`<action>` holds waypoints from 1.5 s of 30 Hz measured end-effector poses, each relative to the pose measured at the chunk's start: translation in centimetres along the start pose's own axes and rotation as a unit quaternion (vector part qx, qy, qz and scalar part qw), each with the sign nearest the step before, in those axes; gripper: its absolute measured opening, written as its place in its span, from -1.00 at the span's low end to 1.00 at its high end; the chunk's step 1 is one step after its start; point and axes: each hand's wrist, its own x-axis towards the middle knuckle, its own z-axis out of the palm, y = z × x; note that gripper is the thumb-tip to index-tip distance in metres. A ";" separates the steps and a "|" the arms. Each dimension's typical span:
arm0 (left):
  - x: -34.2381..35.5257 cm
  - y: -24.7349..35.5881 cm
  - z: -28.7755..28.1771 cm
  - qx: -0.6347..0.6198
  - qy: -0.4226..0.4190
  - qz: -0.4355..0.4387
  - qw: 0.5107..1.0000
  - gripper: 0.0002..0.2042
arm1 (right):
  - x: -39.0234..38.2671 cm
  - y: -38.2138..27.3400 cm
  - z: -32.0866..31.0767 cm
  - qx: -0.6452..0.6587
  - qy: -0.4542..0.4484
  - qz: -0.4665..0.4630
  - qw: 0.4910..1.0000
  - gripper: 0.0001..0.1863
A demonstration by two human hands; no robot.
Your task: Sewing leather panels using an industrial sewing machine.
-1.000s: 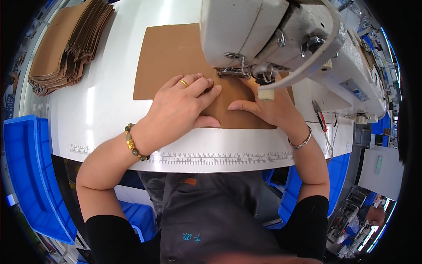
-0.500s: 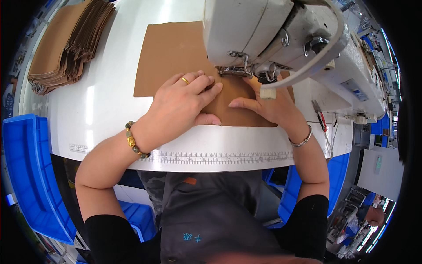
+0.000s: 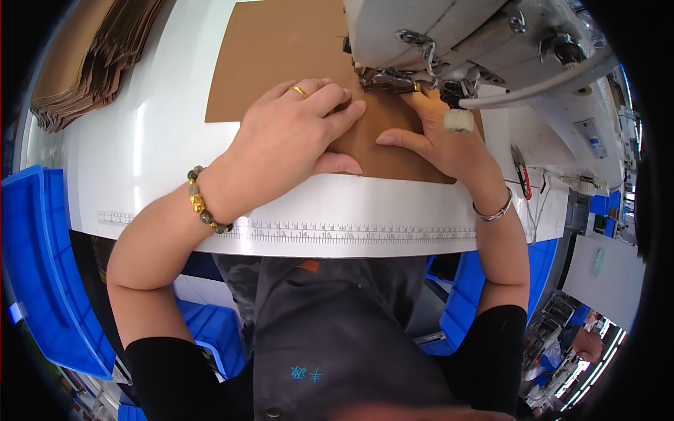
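Brown panel [image 3: 281, 56] slides slightly away from you, under sewing machine [image 3: 463, 42]; your left hand [image 3: 296, 128] lies open on it, right hand [image 3: 451, 151] likewise, fingertips partly hidden; uneven pressure could skew panel, straying fingers could get pricked

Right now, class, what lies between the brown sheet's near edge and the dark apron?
In the head view, white tabletop lies between the brown sheet and dark apron, with a ruler scale along its near edge.
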 end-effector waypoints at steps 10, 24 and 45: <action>0.1 0.2 -0.1 0.001 -0.014 0.000 1.000 -0.29 | -0.2 -0.2 -0.6 -0.005 -0.031 0.006 0.999 -0.32; 0.2 -0.1 0.2 0.000 -0.001 -0.002 1.000 -0.30 | -0.1 0.2 -0.4 0.004 -0.038 0.030 0.999 -0.30; 0.2 -0.2 0.4 0.001 0.006 0.004 1.000 -0.30 | 0.4 0.9 0.2 0.028 -0.018 0.008 0.999 -0.27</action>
